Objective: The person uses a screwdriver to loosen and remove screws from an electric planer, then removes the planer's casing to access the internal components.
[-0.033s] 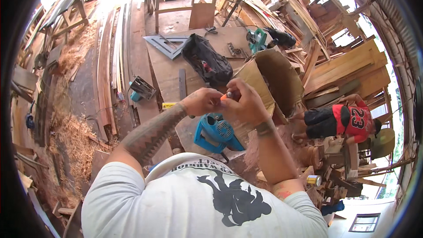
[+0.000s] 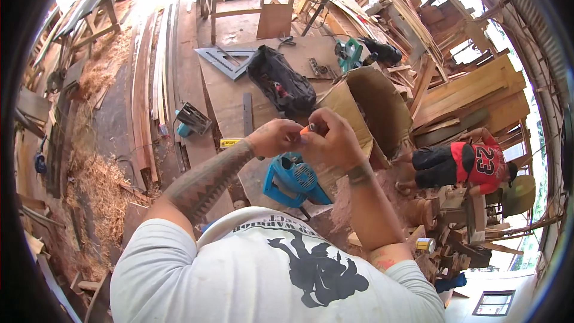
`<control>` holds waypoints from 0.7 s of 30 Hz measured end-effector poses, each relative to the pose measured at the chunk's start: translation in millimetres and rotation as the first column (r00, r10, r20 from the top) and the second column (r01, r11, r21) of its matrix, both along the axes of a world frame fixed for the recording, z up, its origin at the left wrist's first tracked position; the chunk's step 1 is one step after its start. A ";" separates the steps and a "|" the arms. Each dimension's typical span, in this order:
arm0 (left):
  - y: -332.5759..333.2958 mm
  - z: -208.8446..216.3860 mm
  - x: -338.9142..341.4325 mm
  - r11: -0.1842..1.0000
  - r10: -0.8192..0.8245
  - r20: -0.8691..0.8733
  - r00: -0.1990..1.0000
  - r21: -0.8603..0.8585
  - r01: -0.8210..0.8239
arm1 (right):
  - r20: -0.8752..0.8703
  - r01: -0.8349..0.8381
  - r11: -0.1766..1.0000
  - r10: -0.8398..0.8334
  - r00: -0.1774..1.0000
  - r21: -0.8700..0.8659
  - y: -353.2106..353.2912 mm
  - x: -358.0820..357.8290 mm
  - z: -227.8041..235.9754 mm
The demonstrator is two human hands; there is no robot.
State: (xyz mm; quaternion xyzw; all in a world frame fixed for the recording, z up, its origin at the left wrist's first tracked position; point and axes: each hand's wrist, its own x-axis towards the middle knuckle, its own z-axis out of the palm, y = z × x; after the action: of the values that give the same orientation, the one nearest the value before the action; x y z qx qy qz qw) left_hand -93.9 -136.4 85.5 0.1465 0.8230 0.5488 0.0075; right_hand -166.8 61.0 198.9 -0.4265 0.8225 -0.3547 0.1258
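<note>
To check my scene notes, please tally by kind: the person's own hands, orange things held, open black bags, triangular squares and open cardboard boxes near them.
Left hand and right hand: 2
Small orange thing: 1
Open black bag: 1
Triangular square: 1
Open cardboard box: 1
Total: 6

The left arm point(image 2: 206, 179) slants up and in, with dark drawings on its skin. The right arm point(image 2: 378, 212) bends up too, with a dark ring round the wrist point(image 2: 360, 173). The left hand point(image 2: 274, 139) curls its fingers close beside the right hand point(image 2: 335, 143), whose thumb and finger pinch.
</note>
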 end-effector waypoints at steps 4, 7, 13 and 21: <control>9.9 -8.0 -1.2 0.981 0.171 -0.154 0.973 0.120 -0.154 | 0.069 0.108 0.975 -0.097 0.993 -0.192 3.0 0.0 -24.6; 12.8 -14.0 -4.4 0.978 0.210 -0.231 0.950 0.054 -0.203 | 0.032 0.154 0.927 -0.153 0.988 -0.343 9.7 -2.6 -60.7; 24.3 -19.4 10.4 0.955 0.280 -0.221 0.934 -0.033 -0.294 | 0.157 0.146 0.821 -0.070 0.985 -0.552 15.7 13.6 -94.1; 22.1 1.2 12.3 0.944 0.302 -0.428 0.852 0.007 -0.331 | 0.148 0.267 0.859 -0.224 0.963 -0.438 21.5 3.3 -68.6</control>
State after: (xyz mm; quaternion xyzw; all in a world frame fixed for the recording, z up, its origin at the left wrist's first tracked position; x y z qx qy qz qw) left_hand -81.5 -114.3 86.8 0.1243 0.8356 0.4694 -0.2568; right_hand -163.4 82.5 130.3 -0.3190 0.7578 -0.5690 0.0141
